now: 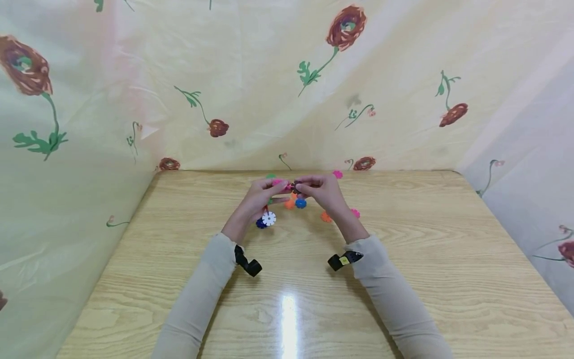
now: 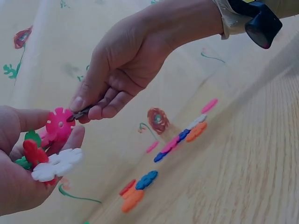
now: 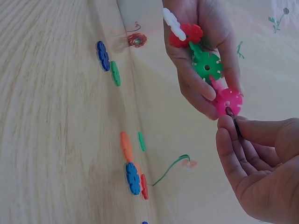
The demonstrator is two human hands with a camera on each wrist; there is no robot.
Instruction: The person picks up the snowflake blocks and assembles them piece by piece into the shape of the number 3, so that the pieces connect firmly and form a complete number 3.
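Observation:
My left hand [image 1: 260,197] holds a chain of slotted snowflake discs above the far part of the table. Joined edge to edge in it are a white disc [image 3: 174,23], a red disc [image 3: 191,33], a green disc [image 3: 207,65] and a pink disc [image 3: 228,101]. Thumb and fingers of my right hand [image 1: 325,192] pinch a dark disc [image 3: 235,125], seen nearly edge-on. Its rim meets the pink disc's rim; whether the slots interlock I cannot tell. In the left wrist view the pink disc [image 2: 60,123] faces the camera, beside the left fingers.
Loose discs lie on the wooden table [image 1: 287,269] beneath and around the hands: blue [image 1: 301,203], orange [image 1: 326,216], dark blue [image 1: 261,224], and pink [image 1: 338,174] by the far edge. A flowered cloth [image 1: 260,75] hangs behind the table and along its sides.

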